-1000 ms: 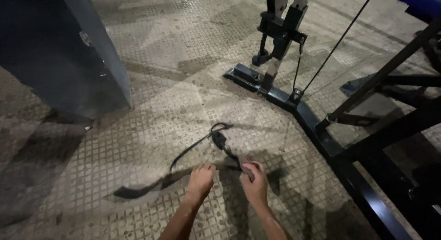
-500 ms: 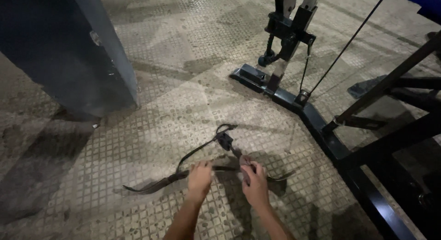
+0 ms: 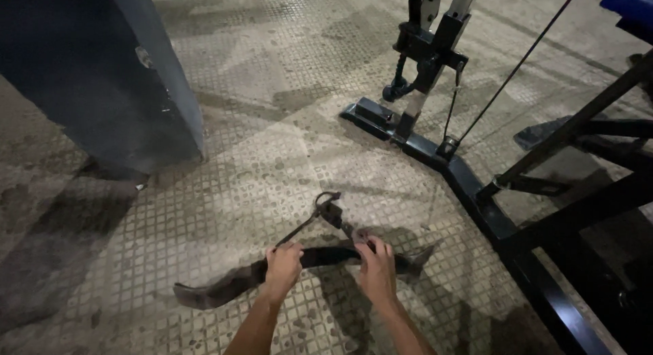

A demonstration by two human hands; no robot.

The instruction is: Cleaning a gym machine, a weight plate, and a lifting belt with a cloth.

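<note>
A long dark strap (image 3: 218, 287) lies across the tiled floor, with a thin cord and a small metal ring and clip (image 3: 328, 204) running up from its middle. My left hand (image 3: 282, 266) grips the strap left of centre. My right hand (image 3: 376, 266) grips it a little to the right, near where the clip piece joins. The stretch between my hands is lifted slightly off the floor. The strap's left end rests on the tiles, and its right end (image 3: 416, 258) pokes out past my right hand.
A black steel gym-machine frame (image 3: 490, 212) runs diagonally across the right, with a pulley block (image 3: 428, 49) and cable (image 3: 517, 66) at the top. A dark blue-grey pillar (image 3: 102, 76) stands at upper left. A blue pad (image 3: 629, 5) shows at the top right corner.
Both hands have closed on the strap and lifted its middle, pulling it flatter and wider. The left end has slid slightly left. The view has shifted a little.
</note>
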